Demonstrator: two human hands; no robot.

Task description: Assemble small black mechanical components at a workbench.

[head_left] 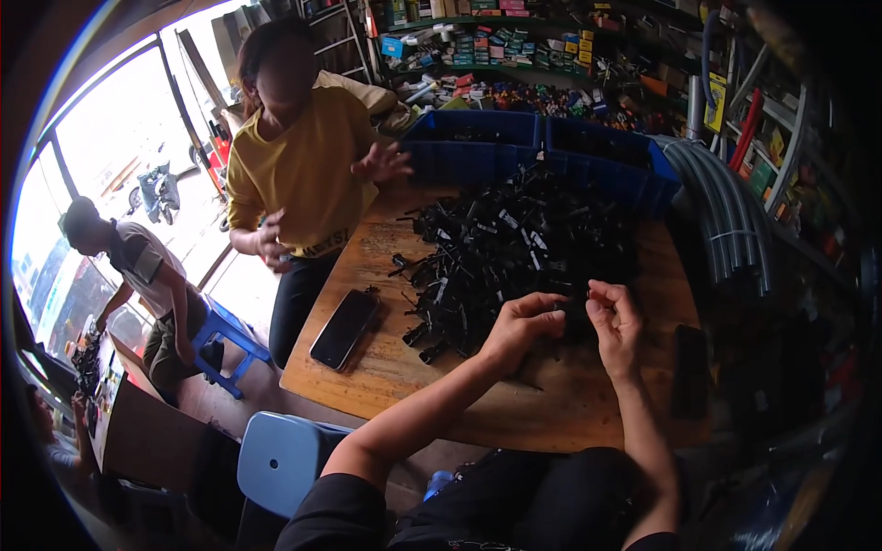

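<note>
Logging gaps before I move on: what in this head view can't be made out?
- The small black part between the left hand and right hand: fingers cover it, shape unclear.
- Single pieces in the black pile: too small and dark.
- Contents of the blue bins: walls hide them.
- Dark object at the table's right edge: in shadow, kind unclear.

Just beyond the fingers a heap of black parts blocks the middle of the bench, with blue bins behind it. Bare wood lies nearer than the fingers; a phone lies to their left, a dark flat object to their right.
</note>
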